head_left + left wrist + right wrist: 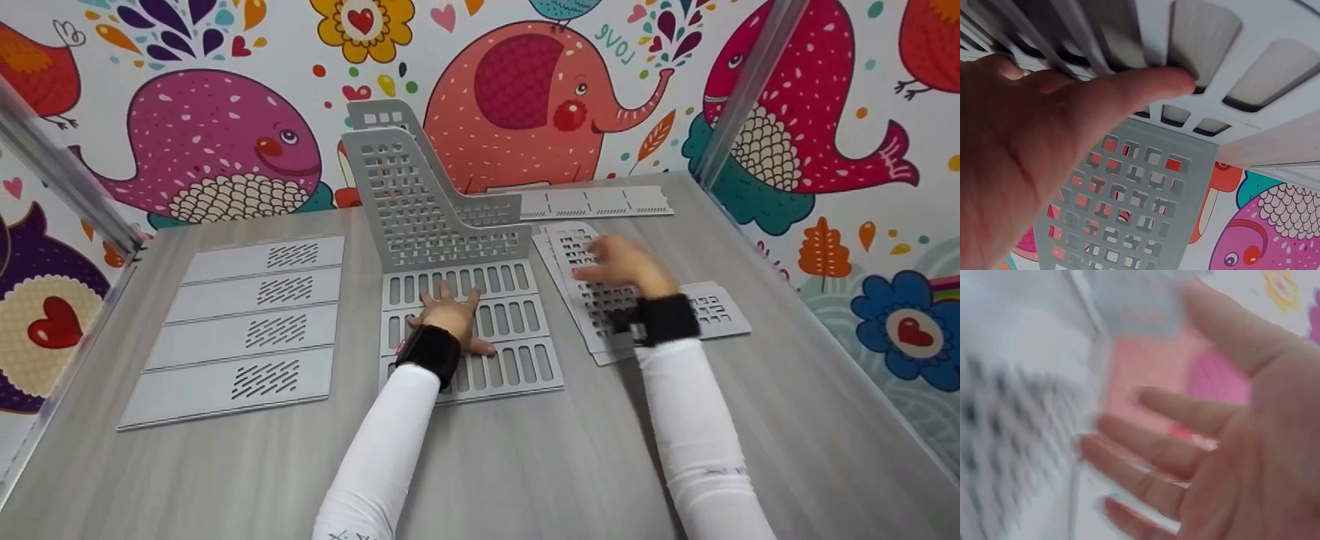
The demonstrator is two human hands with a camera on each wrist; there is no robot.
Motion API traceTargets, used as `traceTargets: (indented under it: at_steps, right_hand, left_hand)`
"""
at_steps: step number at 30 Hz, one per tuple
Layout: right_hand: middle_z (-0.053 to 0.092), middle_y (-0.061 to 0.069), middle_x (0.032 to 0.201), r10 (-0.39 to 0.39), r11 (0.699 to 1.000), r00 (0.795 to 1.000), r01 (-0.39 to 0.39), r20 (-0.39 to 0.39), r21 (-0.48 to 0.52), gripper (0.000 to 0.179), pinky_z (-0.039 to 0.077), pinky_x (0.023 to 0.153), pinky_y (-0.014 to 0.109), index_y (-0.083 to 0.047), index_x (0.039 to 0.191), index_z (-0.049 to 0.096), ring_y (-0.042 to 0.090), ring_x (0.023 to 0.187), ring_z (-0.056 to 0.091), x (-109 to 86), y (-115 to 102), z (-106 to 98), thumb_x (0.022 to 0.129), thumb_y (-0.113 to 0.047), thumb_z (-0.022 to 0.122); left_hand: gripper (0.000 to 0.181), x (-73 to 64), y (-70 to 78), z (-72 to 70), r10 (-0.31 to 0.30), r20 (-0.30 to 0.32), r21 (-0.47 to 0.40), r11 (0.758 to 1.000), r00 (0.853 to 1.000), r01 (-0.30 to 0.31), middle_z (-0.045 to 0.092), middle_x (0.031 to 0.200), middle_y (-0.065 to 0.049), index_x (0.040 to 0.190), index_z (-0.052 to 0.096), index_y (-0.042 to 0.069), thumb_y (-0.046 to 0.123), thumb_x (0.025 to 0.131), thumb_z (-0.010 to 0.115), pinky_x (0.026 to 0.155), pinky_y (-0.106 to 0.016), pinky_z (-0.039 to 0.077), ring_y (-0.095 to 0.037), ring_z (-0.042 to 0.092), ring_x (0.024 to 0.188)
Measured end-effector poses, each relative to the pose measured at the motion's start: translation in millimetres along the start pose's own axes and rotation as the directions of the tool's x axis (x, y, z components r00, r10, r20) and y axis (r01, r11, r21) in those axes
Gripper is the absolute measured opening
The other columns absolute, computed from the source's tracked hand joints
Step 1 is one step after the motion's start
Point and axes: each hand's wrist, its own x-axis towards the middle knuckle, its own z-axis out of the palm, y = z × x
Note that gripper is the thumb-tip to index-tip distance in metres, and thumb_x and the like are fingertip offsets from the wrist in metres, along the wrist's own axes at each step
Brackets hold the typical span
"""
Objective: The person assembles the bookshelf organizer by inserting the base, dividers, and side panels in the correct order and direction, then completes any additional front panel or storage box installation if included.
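Note:
My left hand (450, 319) lies with spread fingers on a flat grey slotted panel (514, 322) in the middle of the table. At that panel's far end stand two upright grey perforated side panels (435, 202), one behind the other, each with a curved edge. In the left wrist view the thumb (1145, 84) rests across the slots, and a perforated panel (1129, 197) rises beyond. My right hand (619, 262) hovers with loosely spread fingers over a stack of flat perforated panels (574, 255) at the right, holding nothing. It looks blurred in the right wrist view.
A large grey panel (202, 315) with folds and diagonal slits lies at the left. Another perforated piece (720, 307) sits right of the stack. A long narrow strip (600, 201) lies along the back, by the wall printed with cartoon animals (517, 112).

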Motion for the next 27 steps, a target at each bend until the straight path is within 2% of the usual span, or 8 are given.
traceTargets:
  at_steps: [3, 5, 8, 10, 13, 16, 21, 27]
  right_hand:
    - [0.056, 0.03, 0.133, 0.139, 0.989, 0.99, -0.138, 0.034, -0.048, 0.072, 0.049, 0.099, 0.058, 0.008, 0.135, 0.05, 0.045, 0.119, 0.056, -21.7, 27, -18, 0.085, -0.037, 0.076]
    - [0.062, 0.026, 0.118, 0.198, 0.976, 0.977, -0.19, 0.075, -0.105, 0.068, 0.053, 0.088, 0.051, 0.009, 0.124, 0.055, 0.039, 0.105, 0.059, -28.2, 42, -23, 0.081, -0.039, 0.08]
    - [0.062, 0.016, 0.098, 0.226, 0.966, 0.966, -0.207, 0.122, -0.154, 0.059, 0.051, 0.074, 0.038, 0.007, 0.109, 0.061, 0.029, 0.088, 0.057, -28.4, 56, -23, 0.076, -0.038, 0.084]
    - [0.06, 0.012, 0.093, 0.229, 0.965, 0.964, -0.206, 0.134, -0.164, 0.056, 0.048, 0.07, 0.033, 0.006, 0.104, 0.062, 0.026, 0.084, 0.055, -24.9, 60, -20, 0.074, -0.035, 0.085]
    - [0.062, 0.015, 0.1, 0.245, 0.962, 0.962, -0.225, 0.124, -0.154, 0.056, 0.05, 0.074, 0.037, 0.006, 0.108, 0.06, 0.029, 0.088, 0.056, -20.3, 63, -17, 0.074, -0.03, 0.086]
    - [0.06, 0.022, 0.112, 0.251, 0.961, 0.96, -0.233, 0.12, -0.149, 0.064, 0.05, 0.085, 0.044, 0.009, 0.118, 0.054, 0.032, 0.096, 0.055, -17.2, 65, -15, 0.076, -0.028, 0.085]
    - [0.055, 0.027, 0.122, 0.222, 0.973, 0.967, -0.211, 0.126, -0.096, 0.076, 0.046, 0.1, 0.051, 0.013, 0.13, 0.044, 0.036, 0.105, 0.052, -17.3, 74, -17, 0.079, -0.027, 0.083]
    - [0.059, 0.02, 0.109, 0.21, 0.978, 0.973, -0.209, 0.096, -0.016, 0.064, 0.048, 0.087, 0.042, 0.01, 0.122, 0.051, 0.031, 0.096, 0.056, -23.8, 79, -23, 0.078, -0.024, 0.083]
  left_hand:
    - [0.109, -0.8, 2.0, 2.9, 0.007, -0.01, -0.01, 1.0, 1.0, -0.007, 0.006, 0.168, -0.024, 0.162, 0.014, 0.032, 0.065, 0.077, 0.075, 0.101, -0.074, 0.041, -0.058, 0.013, 0.149]
    - [0.109, -0.9, 1.8, 4.0, 0.01, -0.025, -0.007, 1.0, 1.0, -0.01, 0.008, 0.167, -0.024, 0.162, 0.015, 0.032, 0.065, 0.077, 0.075, 0.099, -0.074, 0.043, -0.058, 0.015, 0.149]
    - [0.108, -1.1, 0.2, 4.5, 0.006, -0.041, -0.013, 1.0, 0.999, -0.006, 0.009, 0.167, -0.025, 0.162, 0.017, 0.031, 0.064, 0.077, 0.075, 0.099, -0.074, 0.043, -0.058, 0.015, 0.149]
    - [0.107, -1.0, -0.5, 4.4, 0.005, -0.048, -0.019, 1.0, 0.999, -0.006, 0.008, 0.167, -0.025, 0.162, 0.017, 0.031, 0.063, 0.077, 0.076, 0.099, -0.074, 0.043, -0.058, 0.014, 0.149]
    - [0.107, -1.2, -1.0, 4.0, 0.01, -0.049, -0.035, 0.999, 0.999, -0.012, 0.007, 0.167, -0.025, 0.162, 0.018, 0.031, 0.063, 0.077, 0.076, 0.1, -0.075, 0.041, -0.058, 0.013, 0.149]
    - [0.107, -1.6, -1.5, 3.8, 0.02, -0.052, -0.045, 0.999, 0.998, -0.023, 0.008, 0.167, -0.026, 0.162, 0.018, 0.031, 0.063, 0.077, 0.076, 0.1, -0.076, 0.041, -0.057, 0.013, 0.149]
    - [0.107, -1.9, -0.9, 3.3, 0.018, -0.048, -0.043, 0.999, 0.999, -0.02, 0.008, 0.167, -0.025, 0.162, 0.016, 0.033, 0.065, 0.077, 0.075, 0.1, -0.075, 0.041, -0.057, 0.013, 0.149]
    - [0.108, -1.2, -2.0, 3.0, 0.006, -0.033, -0.038, 0.999, 0.999, -0.007, 0.008, 0.168, -0.024, 0.162, 0.016, 0.033, 0.066, 0.077, 0.075, 0.1, -0.074, 0.042, -0.056, 0.013, 0.15]
